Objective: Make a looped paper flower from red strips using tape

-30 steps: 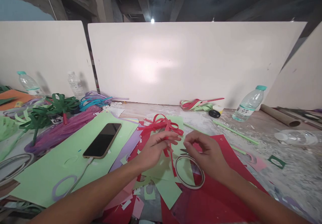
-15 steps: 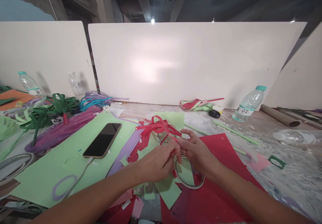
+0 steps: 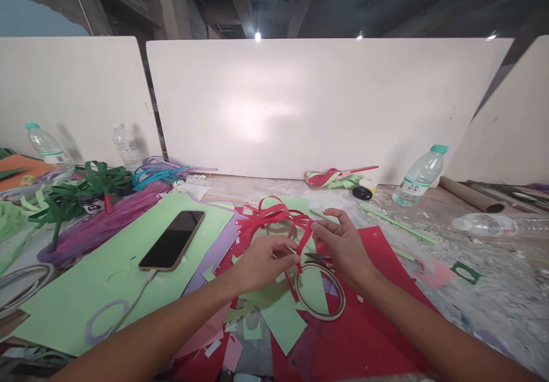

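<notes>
My left hand (image 3: 261, 262) pinches the lower part of a red paper strip (image 3: 302, 246) that belongs to a looped red paper bow (image 3: 274, 213). My right hand (image 3: 343, 247) pinches the same strip a little higher, at the right. Both hands hover over a pile of green and red paper. A tape ring (image 3: 319, 290) lies on the red sheet (image 3: 369, 336) just below my hands, with small scissors (image 3: 318, 258) beside my right fingers.
A phone (image 3: 172, 240) on a cable rests on a light green sheet (image 3: 107, 273) at left. Green and purple paper flowers (image 3: 86, 184) and water bottles (image 3: 419, 176) stand along white boards. A cardboard tube (image 3: 472, 194) and a lying bottle (image 3: 493, 225) are at right.
My hands came together on the red strip, then drew slightly apart. My right hand rose toward the bow, stretching the strip between the two pinches.
</notes>
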{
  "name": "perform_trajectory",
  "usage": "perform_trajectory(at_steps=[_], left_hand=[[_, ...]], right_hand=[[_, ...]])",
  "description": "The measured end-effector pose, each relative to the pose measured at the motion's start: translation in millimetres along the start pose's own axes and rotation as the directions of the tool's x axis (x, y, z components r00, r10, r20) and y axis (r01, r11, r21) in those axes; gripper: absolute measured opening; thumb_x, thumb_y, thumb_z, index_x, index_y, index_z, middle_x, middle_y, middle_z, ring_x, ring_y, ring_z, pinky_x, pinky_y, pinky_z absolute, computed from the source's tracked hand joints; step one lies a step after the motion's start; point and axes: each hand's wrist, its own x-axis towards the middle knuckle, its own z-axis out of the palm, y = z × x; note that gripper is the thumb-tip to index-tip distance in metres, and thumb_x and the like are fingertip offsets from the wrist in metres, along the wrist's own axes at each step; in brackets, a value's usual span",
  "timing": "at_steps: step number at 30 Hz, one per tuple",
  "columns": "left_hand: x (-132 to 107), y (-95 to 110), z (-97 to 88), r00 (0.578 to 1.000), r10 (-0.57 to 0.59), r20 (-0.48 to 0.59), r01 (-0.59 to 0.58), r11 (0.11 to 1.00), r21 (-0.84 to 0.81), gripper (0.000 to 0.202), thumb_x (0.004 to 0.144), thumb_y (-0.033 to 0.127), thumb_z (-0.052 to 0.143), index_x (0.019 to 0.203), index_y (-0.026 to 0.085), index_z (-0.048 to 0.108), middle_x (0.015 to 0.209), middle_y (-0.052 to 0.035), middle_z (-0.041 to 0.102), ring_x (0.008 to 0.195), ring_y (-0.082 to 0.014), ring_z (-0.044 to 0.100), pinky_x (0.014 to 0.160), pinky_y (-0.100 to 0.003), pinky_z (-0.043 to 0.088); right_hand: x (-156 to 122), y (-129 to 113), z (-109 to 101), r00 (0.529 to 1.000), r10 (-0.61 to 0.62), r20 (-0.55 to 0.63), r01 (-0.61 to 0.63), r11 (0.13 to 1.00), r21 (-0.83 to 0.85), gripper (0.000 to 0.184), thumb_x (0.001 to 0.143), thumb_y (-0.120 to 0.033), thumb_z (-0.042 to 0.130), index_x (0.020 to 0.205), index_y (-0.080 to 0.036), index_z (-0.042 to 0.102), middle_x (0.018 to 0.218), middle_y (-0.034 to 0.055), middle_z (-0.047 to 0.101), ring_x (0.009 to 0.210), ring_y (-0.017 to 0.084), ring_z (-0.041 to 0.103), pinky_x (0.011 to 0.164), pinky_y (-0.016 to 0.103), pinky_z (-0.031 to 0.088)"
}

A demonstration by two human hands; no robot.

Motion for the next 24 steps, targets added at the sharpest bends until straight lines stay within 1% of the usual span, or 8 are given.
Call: perform_trajectory(at_steps=[3, 7, 11, 14, 16, 19, 21, 24], left_hand=[[1, -2, 0.9, 1.000, -0.022, 0.003, 0.022, 1.000, 0.014, 0.022, 0.081, 0.033, 0.054, 0.077, 0.017, 0.067, 0.067, -0.0001, 0.061, 0.060, -0.0118, 0.051, 0.055, -0.022, 0.035], [0, -4, 0.6, 0.998, -0.060, 0.013, 0.060, 0.998, 0.028, 0.019, 0.079, 0.031, 0.056, 0.076, 0.017, 0.069, 0.068, -0.0005, 0.064, 0.060, -0.0120, 0.051, 0.053, -0.021, 0.035], [0, -4, 0.1, 0.997, -0.056, 0.051, 0.055, 0.998, 0.026, 0.021, 0.077, 0.034, 0.058, 0.073, 0.017, 0.070, 0.064, 0.0002, 0.062, 0.058, -0.0119, 0.050, 0.053, -0.022, 0.035], [0, -1, -0.1, 0.998, -0.044, 0.050, 0.045, 0.999, -0.003, 0.021, 0.078, 0.034, 0.058, 0.071, 0.017, 0.069, 0.062, 0.0003, 0.061, 0.057, -0.0120, 0.050, 0.053, -0.022, 0.035], [1, 2, -1.4, 0.999, -0.018, -0.031, 0.017, 0.999, -0.033, 0.021, 0.079, 0.033, 0.057, 0.071, 0.017, 0.068, 0.064, -0.0001, 0.061, 0.059, -0.0124, 0.051, 0.055, -0.023, 0.037], [2, 7, -5.2, 0.981, 0.001, -0.194, -0.017, 0.996, -0.082, 0.021, 0.081, 0.032, 0.056, 0.076, 0.016, 0.068, 0.073, -0.0021, 0.065, 0.067, -0.0142, 0.055, 0.061, -0.025, 0.040], [3, 10, -7.5, 0.967, -0.023, -0.254, -0.010, 0.992, -0.126, 0.020, 0.081, 0.032, 0.057, 0.081, 0.016, 0.069, 0.077, -0.0035, 0.067, 0.071, -0.0158, 0.057, 0.064, -0.026, 0.042], [2, 12, -8.7, 0.956, -0.045, -0.289, -0.007, 0.984, -0.176, 0.019, 0.080, 0.030, 0.060, 0.086, 0.017, 0.071, 0.080, -0.0041, 0.069, 0.076, -0.0178, 0.060, 0.067, -0.027, 0.044]], right_hand=[[-2, -2, 1, 1.000, -0.022, -0.010, 0.022, 0.999, -0.031, 0.050, 0.065, -0.040, 0.077, 0.097, -0.026, 0.042, 0.071, -0.0052, 0.060, 0.055, 0.012, 0.049, 0.050, 0.024, 0.039], [-3, -2, 1, 0.999, -0.032, -0.002, 0.032, 0.998, -0.055, 0.048, 0.067, -0.040, 0.076, 0.097, -0.025, 0.042, 0.071, -0.0036, 0.060, 0.057, 0.013, 0.050, 0.051, 0.024, 0.039], [0, 1, 0, 0.999, -0.041, -0.010, 0.040, 0.997, -0.061, 0.047, 0.067, -0.041, 0.076, 0.096, -0.025, 0.042, 0.071, -0.0039, 0.060, 0.056, 0.013, 0.049, 0.051, 0.024, 0.039], [1, 1, -1, 0.999, -0.043, 0.016, 0.045, 0.995, -0.087, 0.047, 0.068, -0.042, 0.074, 0.098, -0.025, 0.043, 0.078, -0.0013, 0.062, 0.058, 0.013, 0.050, 0.052, 0.025, 0.041], [0, -2, 0, 0.997, -0.069, 0.036, 0.073, 0.990, -0.119, 0.042, 0.071, -0.044, 0.072, 0.097, -0.024, 0.045, 0.081, -0.0003, 0.059, 0.061, 0.013, 0.050, 0.052, 0.025, 0.042], [-5, -6, 2, 0.983, -0.167, 0.080, 0.179, 0.965, -0.190, 0.029, 0.076, -0.044, 0.067, 0.085, -0.022, 0.052, 0.074, -0.0018, 0.051, 0.062, 0.012, 0.046, 0.053, 0.024, 0.041], [-9, -8, 4, 0.970, -0.168, 0.178, 0.206, 0.953, -0.222, 0.025, 0.079, -0.044, 0.065, 0.078, -0.020, 0.055, 0.067, -0.0024, 0.048, 0.059, 0.011, 0.044, 0.052, 0.023, 0.039], [-14, -6, 7, 0.933, -0.090, 0.349, 0.183, 0.952, -0.245, 0.025, 0.081, -0.044, 0.062, 0.076, -0.019, 0.059, 0.065, -0.0016, 0.050, 0.057, 0.012, 0.044, 0.051, 0.024, 0.037]])
